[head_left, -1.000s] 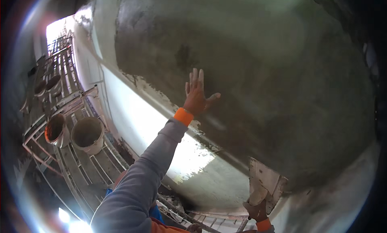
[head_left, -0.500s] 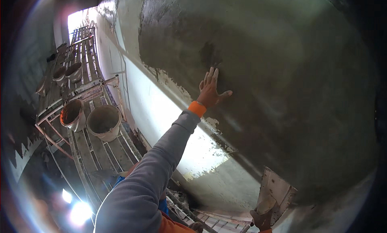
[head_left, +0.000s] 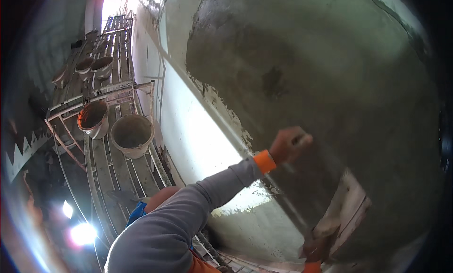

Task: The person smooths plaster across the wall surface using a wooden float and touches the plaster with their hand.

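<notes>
A wide stretch of wet grey plaster [head_left: 302,60] coats the wall, with a darker rough spot [head_left: 273,82] in its upper middle. My left hand [head_left: 290,143], slightly blurred, is curled in front of the plaster, its fingers drawn to the thumb; whatever may be between them is hidden. A gray sleeve with an orange cuff [head_left: 264,162] covers that arm. At the lower right my right hand [head_left: 317,248] grips a plastering float [head_left: 353,197], a flat rectangular board tilted close to the wall. Motion blurs the float, and the fingers on its handle show only in part.
A slatted scaffold walkway [head_left: 101,171] runs along the left, carrying a large bucket [head_left: 133,148], an orange-rimmed bucket [head_left: 94,126] and several others farther off. Metal rails [head_left: 153,98] cross it. Bright lamps [head_left: 82,234] shine at the lower left.
My left hand has come off the plaster near the dark spot, moved down and right, and curled from spread fingers. The float in my right hand has risen and shifted right.
</notes>
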The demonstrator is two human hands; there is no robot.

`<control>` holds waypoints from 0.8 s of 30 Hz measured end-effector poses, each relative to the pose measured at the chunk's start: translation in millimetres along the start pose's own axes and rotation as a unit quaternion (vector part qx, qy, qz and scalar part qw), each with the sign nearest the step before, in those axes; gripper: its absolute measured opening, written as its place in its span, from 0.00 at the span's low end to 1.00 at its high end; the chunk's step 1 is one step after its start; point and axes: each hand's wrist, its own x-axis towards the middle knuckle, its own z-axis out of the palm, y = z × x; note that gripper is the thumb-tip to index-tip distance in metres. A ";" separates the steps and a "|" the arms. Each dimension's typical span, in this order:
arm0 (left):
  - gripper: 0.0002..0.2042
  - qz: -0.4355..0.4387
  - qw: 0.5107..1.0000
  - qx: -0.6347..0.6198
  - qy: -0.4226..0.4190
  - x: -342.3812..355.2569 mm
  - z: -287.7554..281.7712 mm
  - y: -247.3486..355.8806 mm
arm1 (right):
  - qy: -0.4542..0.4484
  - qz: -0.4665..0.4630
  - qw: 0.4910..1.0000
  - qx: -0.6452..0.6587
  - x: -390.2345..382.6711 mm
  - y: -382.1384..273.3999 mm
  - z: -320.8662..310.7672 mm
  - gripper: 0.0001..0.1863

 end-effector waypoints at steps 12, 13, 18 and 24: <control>0.35 0.035 0.935 -0.308 0.170 -30.9 -8.1 -77.8 | -0.085 -0.408 0.908 -0.033 205.5 -177.1 102.9 0.12; 0.35 0.034 0.929 -0.329 0.169 -29.3 -10.7 -76.3 | -0.103 -0.378 0.914 -0.101 213.9 -180.0 106.6 0.10; 0.35 -0.242 0.880 -0.395 0.105 -15.5 -49.0 -74.3 | -0.144 -0.299 0.916 -0.227 232.7 -209.3 136.2 0.09; 0.28 -0.008 0.932 -0.359 0.037 93.0 -68.0 -61.0 | 0.015 -0.347 0.934 -0.085 268.6 -257.0 92.1 0.11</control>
